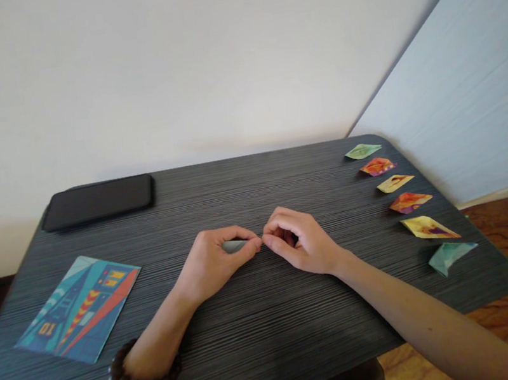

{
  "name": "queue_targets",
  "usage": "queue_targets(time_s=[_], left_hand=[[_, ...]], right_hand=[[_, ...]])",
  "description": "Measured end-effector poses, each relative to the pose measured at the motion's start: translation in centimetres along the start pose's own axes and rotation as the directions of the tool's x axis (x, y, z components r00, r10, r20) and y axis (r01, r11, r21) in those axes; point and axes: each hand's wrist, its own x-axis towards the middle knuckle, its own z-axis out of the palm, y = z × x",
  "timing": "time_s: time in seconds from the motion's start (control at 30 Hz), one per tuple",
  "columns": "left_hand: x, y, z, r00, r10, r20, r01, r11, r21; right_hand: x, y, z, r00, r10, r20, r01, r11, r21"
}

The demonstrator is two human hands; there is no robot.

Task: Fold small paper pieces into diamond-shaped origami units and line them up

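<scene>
Above the middle of the dark table, my left hand (pixel 212 261) pinches a small piece of folded paper (pixel 234 245) between thumb and fingers. Only a pale grey-green part of the paper shows; the fingers cover the rest. My right hand (pixel 304 241) is closed in a pinch too, its thumb and fingertips meeting the left fingertips at the paper's right end. How much of the paper lies in the right fingers is hidden.
Down the right side of the table (pixel 278 340) runs a row of several folded paper boats (pixel 411 202) in green, orange and yellow. A stack of printed blue paper sheets (pixel 80 310) lies at left. Behind it rests a black phone-like slab (pixel 98 202). A white wall (pixel 195 64) stands behind.
</scene>
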Motion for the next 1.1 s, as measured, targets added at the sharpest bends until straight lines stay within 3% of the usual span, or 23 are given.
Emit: queue_targets(time_s=[0.1,0.27,0.33,0.57,0.77,0.97,1.1], left_hand=[[0.0,0.0,-0.2,1.000,-0.006,-0.006,0.006,1.000,-0.013],[0.3,-0.6,-0.7,0.994,-0.093,-0.048,0.080,0.973,-0.216],[0.5,-0.9,-0.8,0.993,-0.095,-0.066,0.074,0.962,-0.261],[0.3,-1.3,0.2,0.995,0.004,-0.102,-0.015,0.994,-0.109],[0.2,-1.6,0.7,0.949,-0.025,-0.314,-0.062,0.963,-0.264],[0.1,-1.2,0.7,0.955,0.070,-0.289,-0.086,0.995,-0.044],[0.0,-1.2,0.6,0.942,0.087,-0.324,-0.118,0.990,-0.078]], right_hand=[[0.0,0.2,-0.1,1.000,-0.023,-0.005,0.023,1.000,-0.009],[0.2,0.9,-0.5,0.967,0.038,-0.251,-0.047,0.998,-0.030],[0.2,1.0,-0.7,0.957,0.056,-0.283,-0.068,0.997,-0.035],[0.2,0.6,-0.3,0.993,-0.007,-0.115,0.000,0.998,-0.065],[0.1,0.9,-0.4,0.987,0.031,-0.155,-0.046,0.994,-0.095],[0.0,0.4,-0.1,0.999,-0.009,-0.050,0.007,1.000,-0.028],[0.0,0.5,-0.3,0.998,-0.018,-0.059,0.014,0.997,-0.081]])
